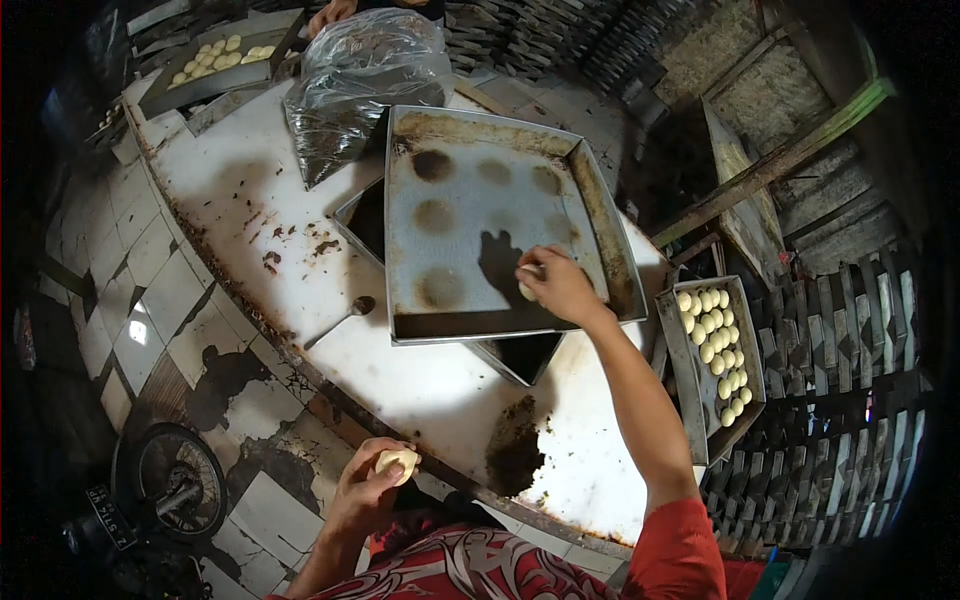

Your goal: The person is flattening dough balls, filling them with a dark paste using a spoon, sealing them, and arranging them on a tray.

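Note:
My right hand (555, 282) is over a large square metal baking pan (395, 225), its fingers closed on a pale dough ball (528, 285). The pan has browned walls and round dark marks on its bottom, and it rests askew on another dark pan (518, 362). Low at the centre, near the table's front edge, my left hand (365, 490) grips a second pale piece of dough (396, 463). A metal spoon (340, 325) lies on the white table (210, 170) left of the pans, beside dark crumbs and smears.
A tray of dough balls (672, 350) is at the right, another (155, 95) at the back left. A plastic bag (365, 65) stands behind the pans, near another person's hand (330, 15). A motorbike wheel (180, 480) is at lower left; stacked metal pans (865, 325) line the right.

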Motion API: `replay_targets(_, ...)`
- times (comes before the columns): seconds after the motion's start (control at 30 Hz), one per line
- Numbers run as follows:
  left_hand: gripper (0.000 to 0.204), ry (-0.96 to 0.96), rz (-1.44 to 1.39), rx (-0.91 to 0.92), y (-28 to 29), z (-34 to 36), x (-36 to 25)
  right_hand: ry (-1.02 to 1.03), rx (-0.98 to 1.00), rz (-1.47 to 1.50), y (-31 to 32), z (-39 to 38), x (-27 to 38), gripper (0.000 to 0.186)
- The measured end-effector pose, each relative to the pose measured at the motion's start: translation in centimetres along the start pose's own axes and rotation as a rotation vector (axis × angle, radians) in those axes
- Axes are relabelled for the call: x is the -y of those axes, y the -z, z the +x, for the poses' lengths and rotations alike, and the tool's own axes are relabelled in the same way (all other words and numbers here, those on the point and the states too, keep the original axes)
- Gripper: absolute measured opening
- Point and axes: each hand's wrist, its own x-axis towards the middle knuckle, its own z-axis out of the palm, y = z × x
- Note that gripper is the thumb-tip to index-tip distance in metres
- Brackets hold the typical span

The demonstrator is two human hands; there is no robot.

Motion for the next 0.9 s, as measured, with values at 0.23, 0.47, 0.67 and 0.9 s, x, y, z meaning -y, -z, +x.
replay_targets(0.23,0.034,0.054,-0.245,-0.218,1.4,-1.3,-0.7,-0.088,0.054,-0.106,1.6,-1.6,5.5,0.059)
replay_targets(0.47,0.032,-0.256,0.163,0.034,-8.0,-1.1,4.8,0.275,-0.414,0.396,-2.2,-18.1,13.6,0.033)
replay_targets(0.67,0.045,0.313,-0.434,0.409,-10.7,-6.3,14.2,-0.309,-0.282,0.95,-4.2,-28.6,5.7,0.051)
replay_targets(0.9,0.026,0.3,-0.214,-0.049,-7.5,-12.6,25.8,-0.144,-0.348,0.579,-7.7,-33.0,-1.5,0.025)
